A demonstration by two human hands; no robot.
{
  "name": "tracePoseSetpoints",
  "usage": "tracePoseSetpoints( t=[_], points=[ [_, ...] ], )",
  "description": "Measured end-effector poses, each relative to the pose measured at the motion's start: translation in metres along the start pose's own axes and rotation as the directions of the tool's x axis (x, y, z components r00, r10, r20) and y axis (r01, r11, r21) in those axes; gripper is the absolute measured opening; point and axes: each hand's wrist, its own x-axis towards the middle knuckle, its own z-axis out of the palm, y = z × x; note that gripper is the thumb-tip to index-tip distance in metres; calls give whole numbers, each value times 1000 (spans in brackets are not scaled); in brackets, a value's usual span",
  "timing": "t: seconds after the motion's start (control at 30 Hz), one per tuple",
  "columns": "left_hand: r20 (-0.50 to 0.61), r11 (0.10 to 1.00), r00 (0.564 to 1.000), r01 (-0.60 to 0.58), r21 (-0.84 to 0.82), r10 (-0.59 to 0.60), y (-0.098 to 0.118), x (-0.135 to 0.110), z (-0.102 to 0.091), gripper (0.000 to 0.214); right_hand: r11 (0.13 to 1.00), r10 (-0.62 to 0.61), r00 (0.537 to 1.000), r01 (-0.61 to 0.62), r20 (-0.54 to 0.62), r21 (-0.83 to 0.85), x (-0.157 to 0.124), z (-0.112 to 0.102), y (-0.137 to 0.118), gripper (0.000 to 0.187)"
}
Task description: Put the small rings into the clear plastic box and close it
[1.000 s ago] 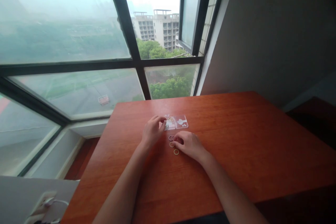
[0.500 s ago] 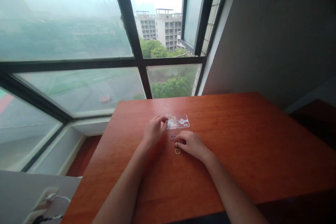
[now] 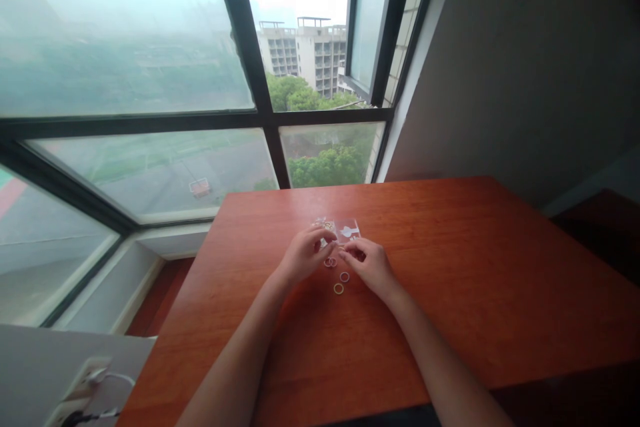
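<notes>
My left hand (image 3: 311, 251) and my right hand (image 3: 366, 261) are close together over the table, thumb and fingers pinched. Something small and pale sits between their fingertips, too small to name. Two pinkish rings (image 3: 330, 262) lie touching just below the left fingers. Nearer to me, by the right hand, lie another pinkish ring (image 3: 345, 281) and a yellow ring (image 3: 339, 293), apart from each other. Behind the hands is an opened clear plastic case (image 3: 356, 229). Its left half, partly hidden by my left hand, holds small gold-coloured pieces (image 3: 329, 225); white pieces (image 3: 347, 232) lie in the right half.
All this rests on a reddish-brown wooden table (image 3: 475, 280). Dark-framed windows (image 3: 270, 117) stand beyond its far edge, with a grey wall (image 3: 510, 80) at the right. A socket with plugged-in cables (image 3: 95, 377) is low at the left.
My left hand has moved right, away from the case's left side, to meet the right hand. My right hand has moved up and away from a pinkish ring, which now lies on the table.
</notes>
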Motion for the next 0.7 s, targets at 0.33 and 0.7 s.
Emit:
tracePoseSetpoints(
  t=[0.33,0.7],
  points=[
    [113,993,994,22,-118,-9,4,-1,4,12,999,-25,1000,25,-11,28,0,0,2,18],
    [-311,989,950,82,126,-39,-14,10,1,9,997,-55,998,56,19,-50,0,2,3,8]
  ],
)
